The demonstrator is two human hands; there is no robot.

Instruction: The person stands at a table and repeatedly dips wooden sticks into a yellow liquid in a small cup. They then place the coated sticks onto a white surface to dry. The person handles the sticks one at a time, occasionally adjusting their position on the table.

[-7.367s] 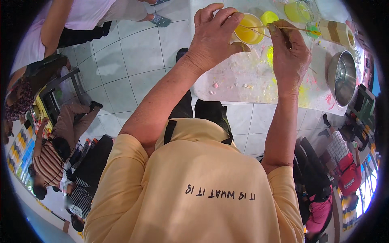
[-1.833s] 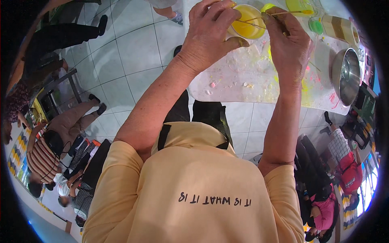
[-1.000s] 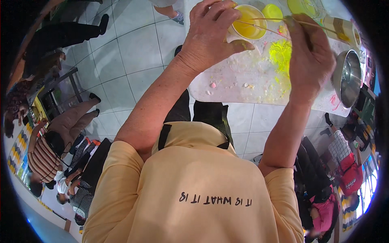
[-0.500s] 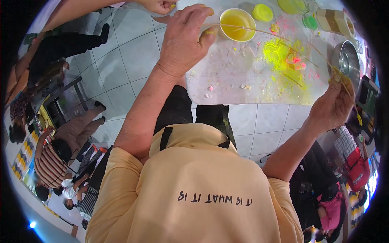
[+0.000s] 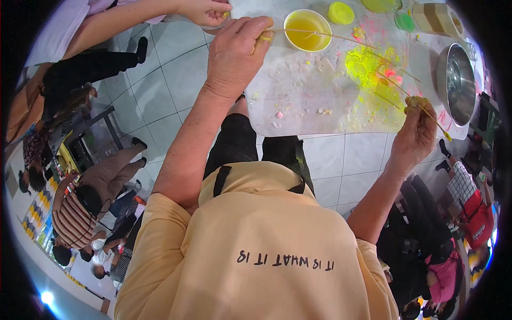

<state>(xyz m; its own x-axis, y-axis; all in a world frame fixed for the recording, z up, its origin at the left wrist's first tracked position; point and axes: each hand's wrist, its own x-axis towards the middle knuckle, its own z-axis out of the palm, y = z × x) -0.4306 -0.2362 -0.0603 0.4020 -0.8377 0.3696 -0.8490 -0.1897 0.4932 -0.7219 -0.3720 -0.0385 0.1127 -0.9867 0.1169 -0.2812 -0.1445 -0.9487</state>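
Observation:
My left hand (image 5: 236, 56) is at the table's far-left area, fingers closed on one end of a thin tan strand (image 5: 346, 38) that stretches across the yellow-filled paper cup (image 5: 308, 41). A small pale piece sits or dangles in the cup; I cannot tell which. My right hand (image 5: 418, 133), lower right, grips a thin stick (image 5: 441, 128) with a yellow tip; the strands and sticks overlap, so their ends are unclear. Both hands have stained fingers. Bright yellow powder (image 5: 364, 69) with pink bits lies between my hands on the pale table (image 5: 282, 117).
A steel bowl (image 5: 458, 82) stands at the right edge. Yellow (image 5: 340, 13) and green (image 5: 405, 21) round items and a tan carton (image 5: 432, 20) line the back. A co-worker's hand (image 5: 210, 12) reaches in from upper left, near mine. Other people (image 5: 85, 213) are around the room.
My hands have spread apart: the left moved left off the cup, the right went down and rightward, then slightly back left. A co-worker's arm has come in at upper left.

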